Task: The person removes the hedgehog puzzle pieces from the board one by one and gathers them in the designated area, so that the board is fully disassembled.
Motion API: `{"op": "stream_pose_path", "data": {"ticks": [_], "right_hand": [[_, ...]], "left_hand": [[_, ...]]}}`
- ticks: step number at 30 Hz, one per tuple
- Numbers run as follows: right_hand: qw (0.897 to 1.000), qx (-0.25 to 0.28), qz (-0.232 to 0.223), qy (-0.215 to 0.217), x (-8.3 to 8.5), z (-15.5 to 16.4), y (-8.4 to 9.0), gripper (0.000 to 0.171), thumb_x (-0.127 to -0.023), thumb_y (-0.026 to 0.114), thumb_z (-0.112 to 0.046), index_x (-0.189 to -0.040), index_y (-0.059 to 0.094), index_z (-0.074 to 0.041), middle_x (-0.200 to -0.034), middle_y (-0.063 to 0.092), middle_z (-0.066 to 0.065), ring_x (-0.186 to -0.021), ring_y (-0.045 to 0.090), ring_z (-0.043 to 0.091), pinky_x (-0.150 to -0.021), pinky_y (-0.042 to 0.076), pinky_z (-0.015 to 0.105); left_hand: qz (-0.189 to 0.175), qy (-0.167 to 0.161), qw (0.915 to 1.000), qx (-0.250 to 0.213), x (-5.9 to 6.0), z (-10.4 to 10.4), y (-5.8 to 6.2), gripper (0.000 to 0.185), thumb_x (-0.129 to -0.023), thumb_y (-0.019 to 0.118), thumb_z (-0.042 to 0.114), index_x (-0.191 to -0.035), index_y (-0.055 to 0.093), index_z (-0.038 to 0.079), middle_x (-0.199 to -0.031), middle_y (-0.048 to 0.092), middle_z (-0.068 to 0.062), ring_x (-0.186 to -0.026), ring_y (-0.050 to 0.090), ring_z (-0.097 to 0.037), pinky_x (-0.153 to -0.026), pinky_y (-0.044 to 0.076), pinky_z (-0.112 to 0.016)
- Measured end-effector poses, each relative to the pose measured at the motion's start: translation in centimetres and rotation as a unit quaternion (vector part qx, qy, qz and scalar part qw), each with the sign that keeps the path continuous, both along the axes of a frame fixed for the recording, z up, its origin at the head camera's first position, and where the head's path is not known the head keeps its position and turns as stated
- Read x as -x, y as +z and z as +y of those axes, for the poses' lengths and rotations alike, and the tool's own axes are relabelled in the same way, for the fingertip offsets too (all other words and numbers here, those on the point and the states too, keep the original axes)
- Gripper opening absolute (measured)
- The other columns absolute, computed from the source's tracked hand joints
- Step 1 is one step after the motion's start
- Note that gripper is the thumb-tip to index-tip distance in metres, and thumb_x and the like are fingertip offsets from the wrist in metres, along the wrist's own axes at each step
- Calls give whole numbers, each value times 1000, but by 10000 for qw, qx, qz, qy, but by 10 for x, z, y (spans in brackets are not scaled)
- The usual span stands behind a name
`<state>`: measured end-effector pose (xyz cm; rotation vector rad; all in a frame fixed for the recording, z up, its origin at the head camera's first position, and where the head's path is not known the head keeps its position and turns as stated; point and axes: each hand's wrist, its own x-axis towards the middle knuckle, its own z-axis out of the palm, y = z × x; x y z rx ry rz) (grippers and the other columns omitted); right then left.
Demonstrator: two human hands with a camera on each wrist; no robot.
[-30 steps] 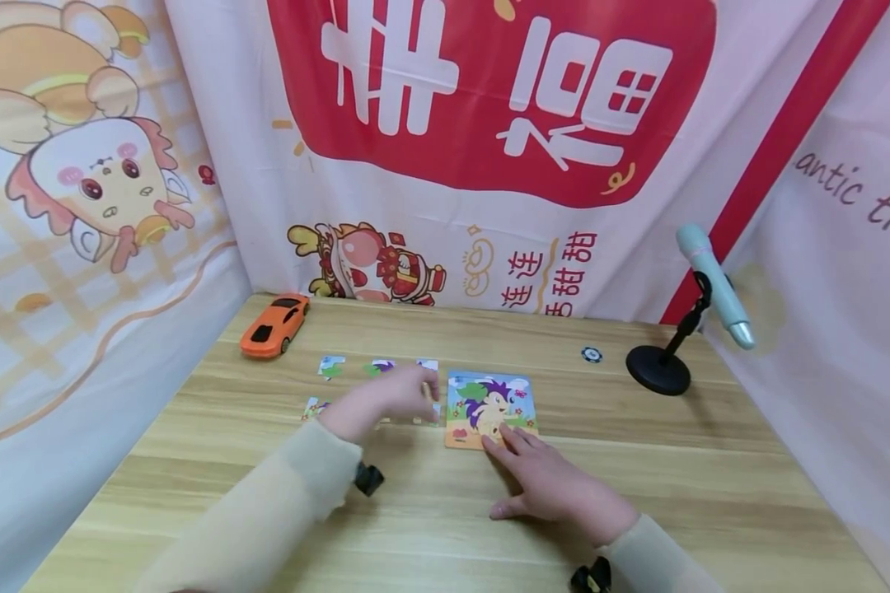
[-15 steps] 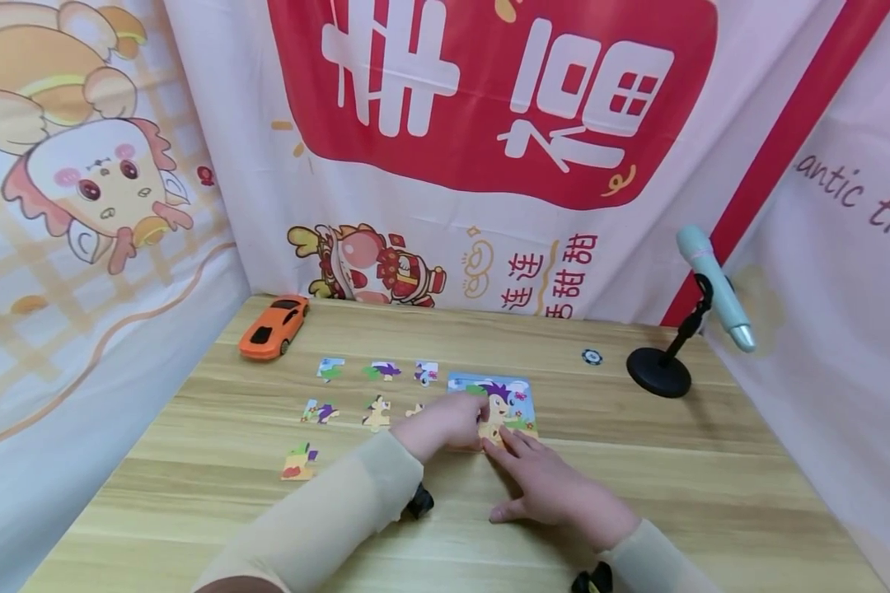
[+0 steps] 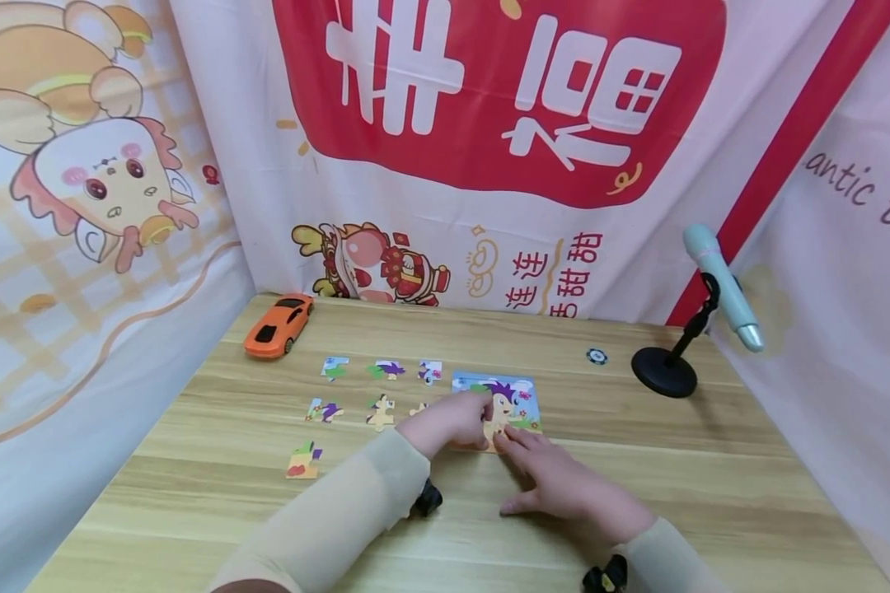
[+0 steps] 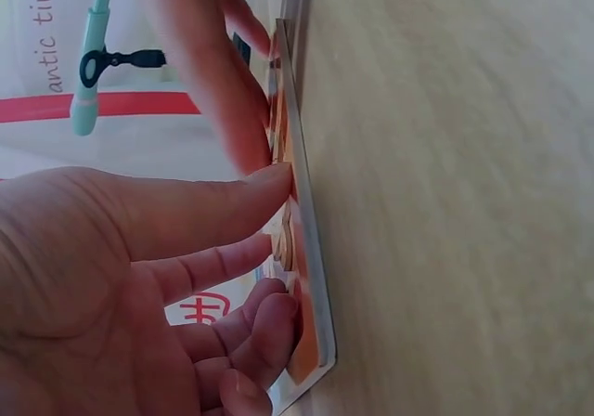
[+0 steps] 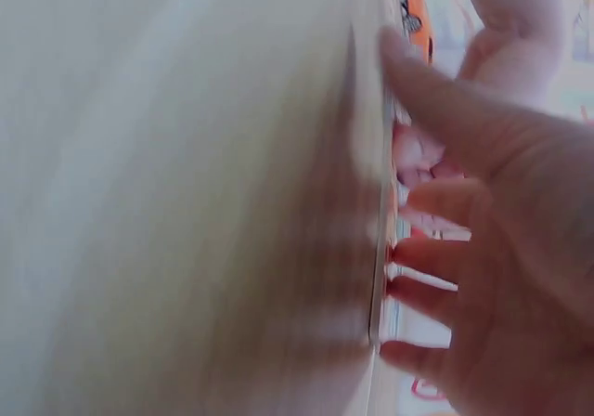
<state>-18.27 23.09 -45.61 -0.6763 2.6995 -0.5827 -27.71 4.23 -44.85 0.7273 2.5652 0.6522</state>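
A small puzzle board (image 3: 515,395) with a purple-spiked hedgehog picture lies flat on the wooden table (image 3: 712,494). My left hand (image 3: 460,422) is over the board's near-left part. In the left wrist view its thumb and curled fingers (image 4: 278,249) pinch at an orange puzzle piece (image 4: 290,226) on the board (image 4: 311,277). My right hand (image 3: 556,482) lies flat with straight fingers, its fingertips pressing the board's near edge (image 5: 380,249). Several loose pieces lie in rows left of the board, such as one (image 3: 380,412) close to my left wrist and one (image 3: 302,461) nearest the front.
An orange toy car (image 3: 278,325) stands at the back left. A pale green pen on a black stand (image 3: 663,371) and a small round black token (image 3: 597,356) are at the back right. Printed cloth walls enclose the table on three sides.
My left hand moved right from the loose pieces onto the board's near-left part, which uncovered those pieces. The right hand stayed pressed on the board.
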Motion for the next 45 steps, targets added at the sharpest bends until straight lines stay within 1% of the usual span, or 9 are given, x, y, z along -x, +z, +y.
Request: {"op": "stream_pose_path", "data": {"ticks": [2, 5, 9, 15, 25, 30, 35, 40, 45], "right_hand": [[9995, 298, -45, -100, 3, 6, 1, 90, -84, 71, -54, -154, 33, -12, -159, 25, 16, -143, 23, 39, -111, 21, 59], [9987, 449, 23, -232, 7, 16, 2, 87, -86, 71, -50, -154, 33, -12, -159, 24, 15, -144, 22, 39, -112, 20, 59], [9994, 101, 185, -268, 10, 26, 0, 89, -86, 68, -56, -155, 32, -12, -161, 21, 11, -145, 18, 38, -112, 19, 59], [9993, -207, 72, -302, 10, 32, -4, 95, -85, 64, -63, -156, 28, -12, -162, 19, 10, -146, 15, 37, -113, 18, 58], [9993, -266, 20, -277, 12, 31, -4, 96, -83, 67, -61, -156, 27, -12, -162, 19, 10, -146, 16, 38, -112, 19, 59], [9995, -229, 184, -144, 11, 33, -7, 97, -84, 67, -61, -156, 27, -9, -161, 20, 14, -144, 18, 42, -110, 19, 62], [9995, -246, 169, -135, 10, 33, -5, 97, -84, 68, -60, -156, 27, -9, -161, 20, 15, -144, 18, 43, -110, 19, 63], [9993, -301, 88, -212, 10, 31, -4, 97, -84, 67, -61, -156, 25, -12, -162, 18, 12, -145, 16, 41, -111, 18, 61], [9991, -328, 93, -260, 10, 30, -3, 97, -83, 67, -61, -157, 26, -13, -162, 18, 11, -145, 16, 40, -112, 18, 59]], "left_hand": [[-55, 34, 10000, -1, 0, 0, 1, 36, -75, 83, 12, -101, 58, 15, -93, 58, 2, -79, 54, -17, -67, 47, -32], [-130, 83, 9999, 10, 1, 1, 2, 37, -76, 83, 13, -102, 57, 15, -93, 57, 2, -79, 54, -17, -68, 47, -33], [-181, 102, 9998, 63, 1, 2, 2, 36, -77, 83, 14, -101, 57, 16, -92, 57, 2, -80, 54, -17, -69, 46, -33], [-243, 115, 9996, 5, 1, 1, 3, 36, -77, 83, 12, -101, 56, 15, -91, 56, 1, -77, 53, -18, -66, 45, -32], [-358, 188, 9991, -123, 1, 2, 3, 36, -77, 82, 9, -102, 57, 12, -88, 56, -1, -73, 51, -18, -59, 43, -31], [-240, 225, 9993, -185, 3, 3, -1, 36, -75, 81, 8, -101, 56, 11, -87, 55, -1, -74, 51, -18, -61, 43, -31], [15, 273, 9994, -192, 4, 5, -4, 25, -84, 77, 14, -96, 56, 13, -84, 55, 0, -75, 52, -16, -65, 45, -31], [79, 286, 9989, -359, 7, 7, -5, 15, -90, 70, 12, -89, 56, 13, -81, 54, 0, -73, 52, -16, -65, 44, -30], [-37, 446, 9953, -857, 9, 0, -4, 11, -93, 66, 10, -89, 56, 13, -81, 55, -1, -67, 52, -14, -58, 46, -28]]}}
